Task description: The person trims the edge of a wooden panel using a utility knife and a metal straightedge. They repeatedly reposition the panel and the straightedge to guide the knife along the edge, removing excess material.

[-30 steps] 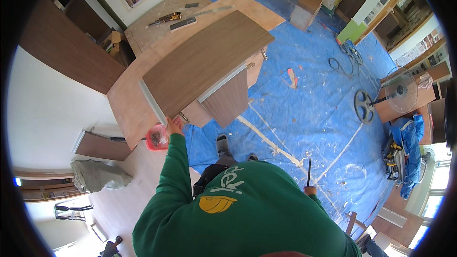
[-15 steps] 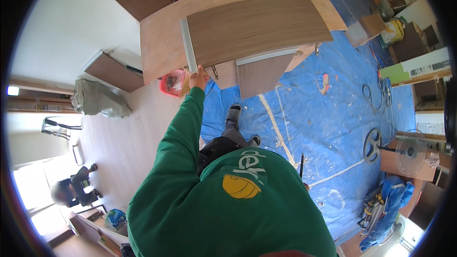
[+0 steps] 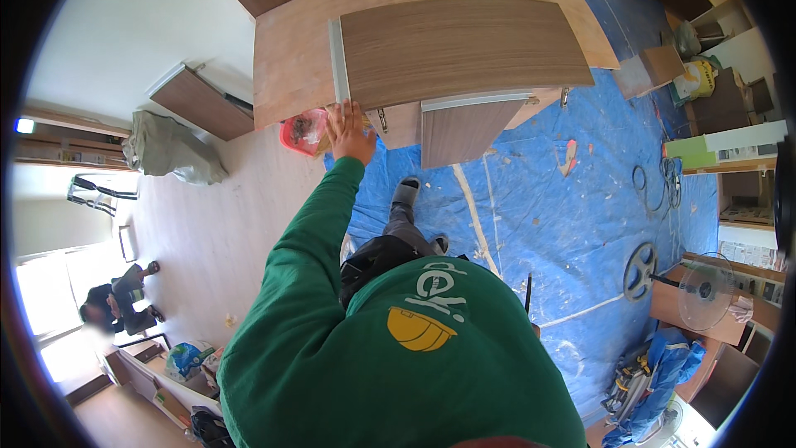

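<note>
While the left hand (image 3: 351, 134) sits fingers spread at the near-left corner of the wood-grain panel (image 3: 464, 41) on the worktop (image 3: 286, 66) (right hand (image 3: 536, 330) mostly hidden, grip unclear), this looks like steadying, any shift calling for firmer hold.
</note>
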A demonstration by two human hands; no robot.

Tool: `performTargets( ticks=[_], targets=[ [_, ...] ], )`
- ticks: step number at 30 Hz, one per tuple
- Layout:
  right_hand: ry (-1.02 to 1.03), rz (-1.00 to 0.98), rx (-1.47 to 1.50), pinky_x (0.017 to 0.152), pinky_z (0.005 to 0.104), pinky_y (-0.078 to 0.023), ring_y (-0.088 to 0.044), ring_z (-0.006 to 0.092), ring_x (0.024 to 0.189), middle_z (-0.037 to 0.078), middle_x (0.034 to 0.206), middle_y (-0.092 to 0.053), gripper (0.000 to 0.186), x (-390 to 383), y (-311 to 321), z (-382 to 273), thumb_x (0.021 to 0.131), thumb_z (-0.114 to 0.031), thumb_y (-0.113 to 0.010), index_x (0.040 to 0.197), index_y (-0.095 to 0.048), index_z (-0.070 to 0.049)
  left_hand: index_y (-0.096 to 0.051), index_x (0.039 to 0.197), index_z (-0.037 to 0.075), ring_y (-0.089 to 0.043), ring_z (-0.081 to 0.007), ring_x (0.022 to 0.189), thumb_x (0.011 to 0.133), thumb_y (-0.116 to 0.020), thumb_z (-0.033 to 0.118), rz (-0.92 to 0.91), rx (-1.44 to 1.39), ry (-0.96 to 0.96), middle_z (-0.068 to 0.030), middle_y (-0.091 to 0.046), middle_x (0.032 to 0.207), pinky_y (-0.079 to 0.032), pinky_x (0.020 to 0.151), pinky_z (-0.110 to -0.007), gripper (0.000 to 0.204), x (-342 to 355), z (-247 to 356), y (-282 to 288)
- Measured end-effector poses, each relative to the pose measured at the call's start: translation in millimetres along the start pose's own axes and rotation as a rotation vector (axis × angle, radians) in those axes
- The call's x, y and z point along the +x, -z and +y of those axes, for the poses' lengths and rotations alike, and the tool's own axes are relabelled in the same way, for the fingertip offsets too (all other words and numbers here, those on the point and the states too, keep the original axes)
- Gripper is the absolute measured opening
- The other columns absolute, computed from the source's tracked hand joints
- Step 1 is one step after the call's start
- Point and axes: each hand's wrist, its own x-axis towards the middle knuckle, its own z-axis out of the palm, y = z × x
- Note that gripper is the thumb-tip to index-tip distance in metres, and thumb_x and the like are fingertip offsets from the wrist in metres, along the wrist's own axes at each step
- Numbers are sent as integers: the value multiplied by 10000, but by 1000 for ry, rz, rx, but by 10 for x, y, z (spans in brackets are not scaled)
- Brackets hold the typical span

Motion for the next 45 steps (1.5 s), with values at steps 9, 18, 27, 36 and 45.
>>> performTargets(
  ticks=[9, 18, 27, 36, 45],
  targets=[
    [-120, 24, 120, 732, 501, -589, -745, 359, 801, 135, 844, -762, 136, -193, 367, -119, 895, -250, -660, 895, -785, -197, -204, 1680, -15, -75, -383, 1653, 1015, -553, 538, -60, -54, -187, -240, -153, 1764, -28, 1330, -545, 933, 140, 984, -216],
    [-235, -74, 223, 802, 489, -604, -756, 364, 878, 150, 948, -780, 173, -136, 1241, -842, 923, -258, -641, 926, -792, -174, -162, 1700, 26, -65, -348, 1659, 1002, -595, 457, -164, -7, -299, -190, -98, 1787, -57, 1334, -525, 927, 215, 1508, -194],
    [-195, -78, 130, 770, 514, -590, -745, 389, 867, 147, 912, -774, 148, -249, 115, -542, 944, -238, -647, 944, -768, -151, -254, 1689, 99, -209, -313, 1635, 991, -611, 340, -57, 2, -479, -111, -236, 1770, -144, 1327, -529, 820, 341, 781, -83],
    [-233, -77, 195, 655, 478, -556, -690, 325, 699, 126, 782, -689, 94, -404, -218, -442, 952, -161, -652, 931, -690, -77, -245, 1706, 266, -146, -420, 1632, 978, -642, 362, -197, 122, -360, -164, -124, 1786, -143, 1286, -657, 835, 242, 1187, 83],
    [-574, 142, 1050, 442, 409, -511, -606, 253, 514, 88, 661, -563, 75, -37, 1103, -1364, 978, -111, -627, 955, -589, -50, -784, 1181, 115, -626, -462, 1263, 1021, -577, 525, -743, 97, -768, -278, -680, 1324, -472, 1083, -581, 487, -551, 1164, 10]
  ],
)
